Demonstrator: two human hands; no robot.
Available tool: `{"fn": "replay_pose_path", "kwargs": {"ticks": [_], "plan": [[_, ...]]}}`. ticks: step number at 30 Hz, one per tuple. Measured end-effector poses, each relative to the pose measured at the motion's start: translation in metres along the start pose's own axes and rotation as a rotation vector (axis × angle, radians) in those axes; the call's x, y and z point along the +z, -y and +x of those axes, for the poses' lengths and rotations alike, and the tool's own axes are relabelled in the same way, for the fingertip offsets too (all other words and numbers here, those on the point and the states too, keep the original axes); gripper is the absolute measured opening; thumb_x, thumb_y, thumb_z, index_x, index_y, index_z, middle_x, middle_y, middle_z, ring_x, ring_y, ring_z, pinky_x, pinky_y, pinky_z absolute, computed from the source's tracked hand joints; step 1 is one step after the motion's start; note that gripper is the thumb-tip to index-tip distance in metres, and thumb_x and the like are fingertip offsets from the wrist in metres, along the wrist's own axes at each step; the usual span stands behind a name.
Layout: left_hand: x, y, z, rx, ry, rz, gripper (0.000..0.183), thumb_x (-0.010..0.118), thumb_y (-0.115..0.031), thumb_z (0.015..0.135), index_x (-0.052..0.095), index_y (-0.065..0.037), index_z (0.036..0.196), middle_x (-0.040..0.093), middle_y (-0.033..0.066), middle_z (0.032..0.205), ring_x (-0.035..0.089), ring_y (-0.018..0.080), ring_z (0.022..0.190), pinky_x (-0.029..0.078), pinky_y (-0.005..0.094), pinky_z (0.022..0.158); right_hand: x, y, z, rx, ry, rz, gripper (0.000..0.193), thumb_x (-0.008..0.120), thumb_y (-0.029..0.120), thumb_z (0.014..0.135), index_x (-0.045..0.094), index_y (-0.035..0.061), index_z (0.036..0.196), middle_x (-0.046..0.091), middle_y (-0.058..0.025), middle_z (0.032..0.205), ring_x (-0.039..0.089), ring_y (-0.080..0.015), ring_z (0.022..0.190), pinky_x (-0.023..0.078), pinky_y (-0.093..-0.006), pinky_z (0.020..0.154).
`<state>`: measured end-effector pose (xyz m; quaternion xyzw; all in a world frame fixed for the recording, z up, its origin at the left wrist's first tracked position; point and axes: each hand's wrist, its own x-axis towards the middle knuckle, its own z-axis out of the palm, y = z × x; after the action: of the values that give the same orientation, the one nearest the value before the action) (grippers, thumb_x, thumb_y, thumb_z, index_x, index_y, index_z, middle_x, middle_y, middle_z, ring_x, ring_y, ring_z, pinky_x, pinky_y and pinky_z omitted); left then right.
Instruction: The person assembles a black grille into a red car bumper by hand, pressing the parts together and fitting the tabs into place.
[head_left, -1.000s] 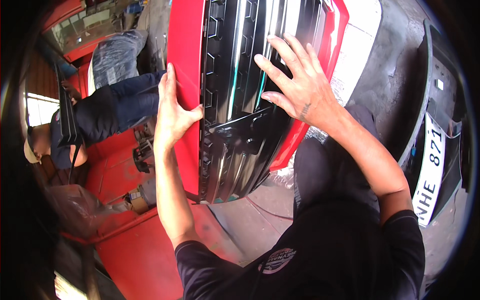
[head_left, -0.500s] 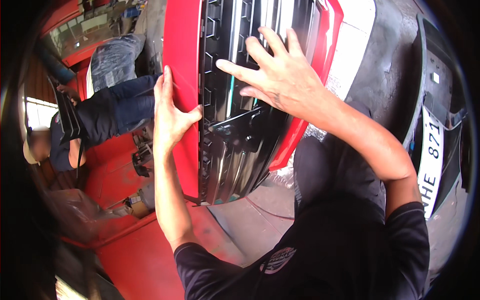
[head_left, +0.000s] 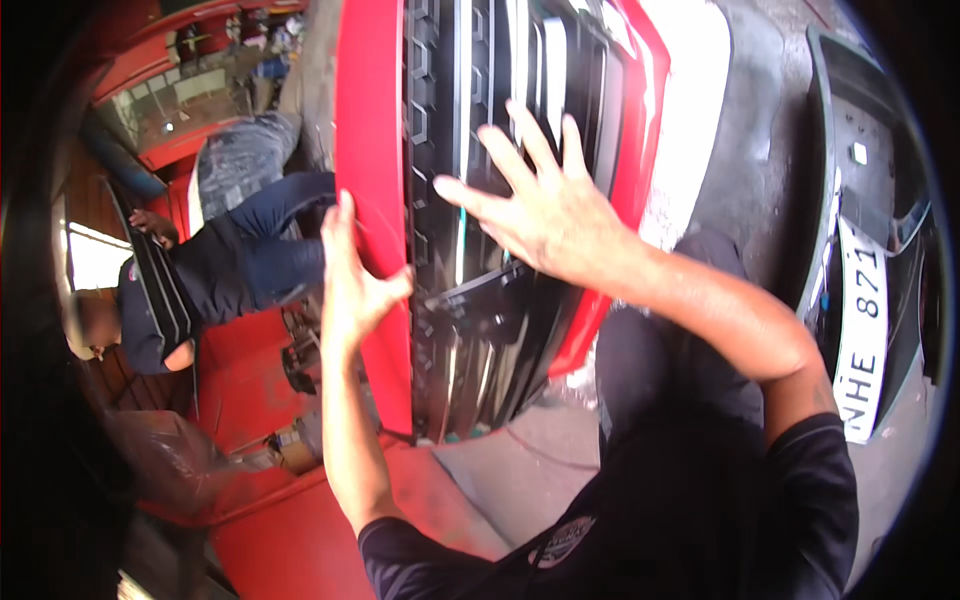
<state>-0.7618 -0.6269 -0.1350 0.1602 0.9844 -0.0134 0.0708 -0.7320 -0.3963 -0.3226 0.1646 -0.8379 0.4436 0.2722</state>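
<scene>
In front of me a car's red bumper [head_left: 374,150] surrounds a black grille [head_left: 455,345] with honeycomb openings and shiny vertical bars. My left hand [head_left: 358,285] straddles the bumper's left red strip, fingers along the outer edge and thumb at the edge beside the grille. Over the grille's middle, my right hand [head_left: 545,205] is open with fingers spread, palm toward the bars. Whether its palm touches them I cannot tell.
To the left a person [head_left: 215,250] in dark clothes holds a long black slatted part [head_left: 160,265]. A dark car part with a white number plate [head_left: 862,340] stands at the right. Red painted panels [head_left: 320,530] lie at lower left, and a plastic-wrapped item [head_left: 240,160] is farther off.
The whole view has shifted, so the bumper and both hands appear lower. My left hand sits slightly lower along the red strip. The right hand stays spread over the grille.
</scene>
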Motion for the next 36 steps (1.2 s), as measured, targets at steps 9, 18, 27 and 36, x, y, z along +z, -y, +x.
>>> {"fn": "replay_pose_path", "kwargs": {"ticks": [9,18,27,36], "plan": [[-0.024,-0.007,0.010,-0.277,0.003,-0.524,0.098,0.080,-0.033,0.094,0.021,-0.007,0.167,0.043,0.0227,0.159,0.046,0.0312,0.145,0.041,0.0440,0.118,0.001,0.003,0.003,-0.014,0.017,0.002,0.059,0.069,0.033,0.095,0.053,0.0263,0.152,0.042,-0.0300,0.153,0.032,-0.0535,0.148,0.034,-0.0792,0.106],[-0.013,0.048,0.075,-0.283,0.053,-0.703,0.055,0.071,-0.037,0.102,0.063,0.002,0.140,0.071,0.0104,0.125,0.066,0.0160,0.113,0.051,0.0316,0.101,0.002,-0.014,0.013,-0.231,0.026,0.070,0.050,0.069,0.016,0.087,0.063,0.0051,0.135,0.047,-0.0152,0.158,0.034,-0.0358,0.154,0.032,-0.0757,0.114],[-0.013,0.035,0.120,-0.306,0.112,-0.755,0.055,0.055,-0.046,0.110,0.062,-0.001,0.139,0.071,0.0093,0.123,0.066,0.0142,0.111,0.052,0.0293,0.099,0.009,-0.013,0.018,-0.236,-0.014,0.045,0.058,0.079,0.036,0.084,0.065,0.0165,0.137,0.051,-0.0093,0.157,0.035,-0.0339,0.154,0.031,-0.0745,0.116],[0.004,0.012,0.118,-0.290,-0.138,-0.532,0.058,0.054,-0.049,0.110,0.071,0.005,0.118,0.076,0.0096,0.100,0.069,0.0152,0.089,0.054,0.0298,0.084,0.011,-0.014,0.018,-0.205,-0.046,0.118,0.050,0.075,0.039,0.089,0.069,0.0172,0.133,0.053,-0.0077,0.154,0.036,-0.0318,0.154,0.032,-0.0743,0.115]]}}
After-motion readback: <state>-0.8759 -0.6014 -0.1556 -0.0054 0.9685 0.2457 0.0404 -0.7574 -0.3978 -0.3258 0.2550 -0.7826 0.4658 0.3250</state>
